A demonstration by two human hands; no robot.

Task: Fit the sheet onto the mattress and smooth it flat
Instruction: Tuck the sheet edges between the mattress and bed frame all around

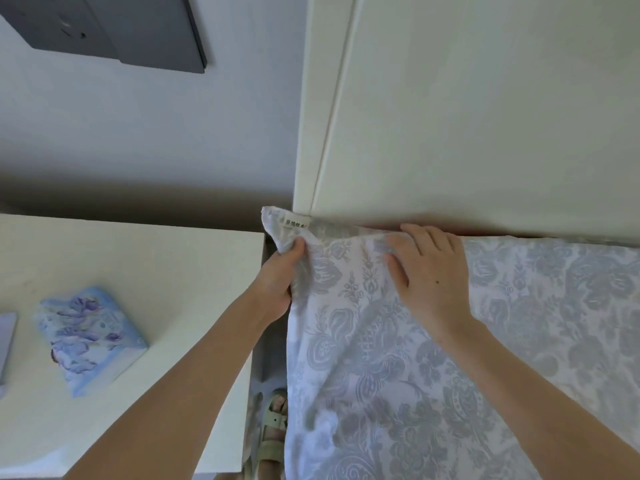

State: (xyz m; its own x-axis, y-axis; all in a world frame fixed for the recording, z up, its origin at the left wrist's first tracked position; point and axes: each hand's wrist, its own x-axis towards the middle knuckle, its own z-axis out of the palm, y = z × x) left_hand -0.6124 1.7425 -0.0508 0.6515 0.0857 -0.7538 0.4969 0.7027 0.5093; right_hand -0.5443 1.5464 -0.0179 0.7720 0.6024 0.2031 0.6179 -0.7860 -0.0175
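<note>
Sheet point(381, 375), one, has its corner gripped by left hand point(280, 275), right hand point(429, 271) pressing flat.

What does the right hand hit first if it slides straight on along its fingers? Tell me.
Most likely the white panel at the bed's head: the right hand lies flat on the sheet, fingertips nearly at the panel's foot. The gap there is unclear.

Sheet point(415, 375) white with grey-blue damask floral print; its label point(296, 223) white, dark lettering. Bench point(138, 258) cream. Pack point(91, 337) pale blue with purple flowers. Headboard point(485, 116) cream-white. Wall point(138, 133) pale grey. Panel point(121, 29) dark grey. Sandal point(273, 420) pale sage-beige.
</note>
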